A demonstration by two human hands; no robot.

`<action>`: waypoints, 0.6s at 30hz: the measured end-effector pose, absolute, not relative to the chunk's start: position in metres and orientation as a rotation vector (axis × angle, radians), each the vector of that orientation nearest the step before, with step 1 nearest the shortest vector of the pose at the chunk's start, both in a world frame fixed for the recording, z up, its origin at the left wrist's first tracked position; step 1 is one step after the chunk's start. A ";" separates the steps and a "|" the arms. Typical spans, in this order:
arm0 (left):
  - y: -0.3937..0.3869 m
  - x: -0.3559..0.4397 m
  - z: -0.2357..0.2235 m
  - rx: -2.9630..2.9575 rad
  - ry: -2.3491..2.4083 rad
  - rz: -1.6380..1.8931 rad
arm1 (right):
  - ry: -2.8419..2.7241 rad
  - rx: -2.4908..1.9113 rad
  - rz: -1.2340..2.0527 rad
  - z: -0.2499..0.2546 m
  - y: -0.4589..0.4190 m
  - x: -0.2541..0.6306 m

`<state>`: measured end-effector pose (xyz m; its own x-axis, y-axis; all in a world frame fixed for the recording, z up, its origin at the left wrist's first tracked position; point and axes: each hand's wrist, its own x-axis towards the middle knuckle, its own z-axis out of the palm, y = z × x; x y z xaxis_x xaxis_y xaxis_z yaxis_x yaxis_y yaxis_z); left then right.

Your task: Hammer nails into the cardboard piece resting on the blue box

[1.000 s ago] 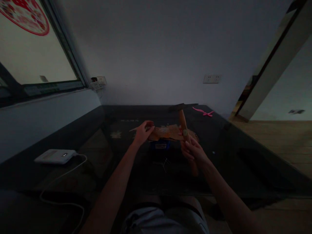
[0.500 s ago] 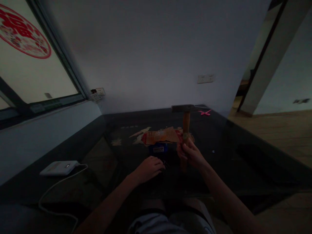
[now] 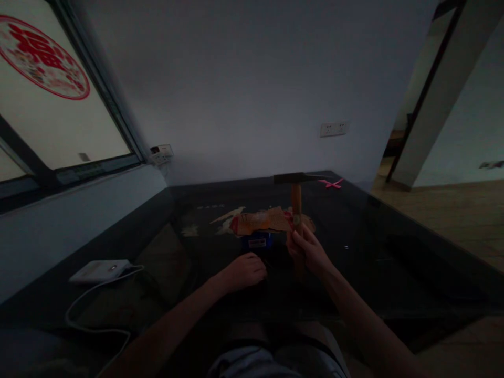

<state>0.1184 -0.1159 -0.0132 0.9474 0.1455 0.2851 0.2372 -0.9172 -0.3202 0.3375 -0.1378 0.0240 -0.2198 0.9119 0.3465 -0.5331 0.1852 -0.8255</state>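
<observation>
"Starting close to you, what is your left hand [image 3: 249, 270] like?"

"Its fingers are curled in, with the back of the hand up, low by the shiny black table [image 3: 354, 281]. We can't tell if it holds anything. Your left arm [image 3: 185, 307] slants in from the side."

"And your right hand [image 3: 310, 251]?"

"That one is wrapped around a wooden-handled hammer [image 3: 296, 198]. Your right arm [image 3: 352, 299] reaches forward, and your thumb lies along the wood. The hammer stands up nearly straight, its metal head [image 3: 289, 178] on top, maybe so the heavy end is free and off the table."

"What is just past your hands?"

"A small blue box [image 3: 256, 241]. Torn brown cardboard [image 3: 262, 220] seems to sit on top, so the box probably props it up. From here the hammer crosses in front of the cardboard's right part; we can't tell if they touch."

"And farther off?"

"A pink ribbon [image 3: 333, 184] lies near the table's back right corner. Behind it, your wall has a white socket [image 3: 334, 129]."
</observation>
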 end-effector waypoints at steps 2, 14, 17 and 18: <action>-0.115 0.119 -0.014 -2.753 -0.274 -0.446 | -1.155 -0.494 1.395 0.026 -0.138 0.338; -0.090 0.107 0.035 -2.581 -0.829 -1.346 | -1.183 -0.593 1.338 0.029 -0.140 0.337; -0.060 0.106 0.044 -2.394 -1.193 -1.684 | -1.221 -0.626 1.384 0.029 -0.142 0.336; -0.050 0.106 0.046 -2.341 -1.275 -1.786 | -1.228 -0.647 1.387 0.028 -0.142 0.335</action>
<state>0.1063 -0.0497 0.0460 0.0656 0.6162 0.7849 0.5418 -0.6825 0.4905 0.3353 -0.1421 0.0281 -0.2313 0.9384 0.2567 -0.3682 0.1598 -0.9159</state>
